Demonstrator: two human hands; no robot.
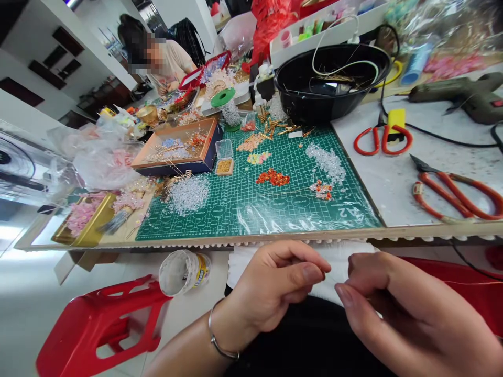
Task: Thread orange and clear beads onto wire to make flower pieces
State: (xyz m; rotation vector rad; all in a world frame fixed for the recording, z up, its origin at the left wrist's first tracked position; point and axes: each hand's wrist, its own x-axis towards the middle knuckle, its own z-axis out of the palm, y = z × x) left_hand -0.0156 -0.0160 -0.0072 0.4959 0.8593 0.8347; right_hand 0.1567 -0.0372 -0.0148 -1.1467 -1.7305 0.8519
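Observation:
My left hand [281, 280] pinches a small dark reddish-orange bead [324, 274] between thumb and forefinger, just in front of the table edge. Close to its right, my right hand [404, 303] has thumb and forefinger drawn together. Whatever those fingers hold is too thin or hidden to make out. Beyond both hands lies a green cutting mat [251, 207] under clear film. On it are piles of orange-red beads [272, 177], clear beads [187, 193], more clear beads [326, 162] and a small orange-and-white cluster [323, 190].
Red-handled scissors [451, 191], red-handled pliers [383, 140] and a glue gun [463, 94] lie at right. A black basin [314, 102] stands behind the mat, an open box [212, 149] at left. A red stool [78, 324] and white bucket [176, 275] are below. Another person [173, 57] sits far left.

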